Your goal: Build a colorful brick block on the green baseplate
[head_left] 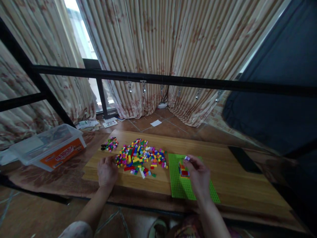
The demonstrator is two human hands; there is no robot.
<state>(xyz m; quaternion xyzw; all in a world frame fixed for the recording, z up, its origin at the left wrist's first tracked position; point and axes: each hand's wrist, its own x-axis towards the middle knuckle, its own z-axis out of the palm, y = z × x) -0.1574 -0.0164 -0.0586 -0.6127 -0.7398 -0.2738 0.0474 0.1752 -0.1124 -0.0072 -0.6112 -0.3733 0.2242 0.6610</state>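
A green baseplate (pixel 178 188) lies on the low wooden table (pixel 232 172), and a small multicoloured brick build (pixel 183 170) stands on it. My right hand (pixel 199 177) hovers over the plate beside the build, with its fingers pinched on a small light purple brick (pixel 187 158). A pile of loose coloured bricks (pixel 138 155) spreads left of the plate. My left hand (pixel 107 172) rests on the table at the left edge of that pile, knuckles up and fingers curled; what is under them is hidden.
A smaller heap of bricks (pixel 110 144) sits at the table's far left corner. A clear plastic box with an orange label (pixel 49 147) stands on the floor at left. A dark phone (pixel 244 159) lies on the right. A black metal bar (pixel 158 79) crosses in front of curtains.
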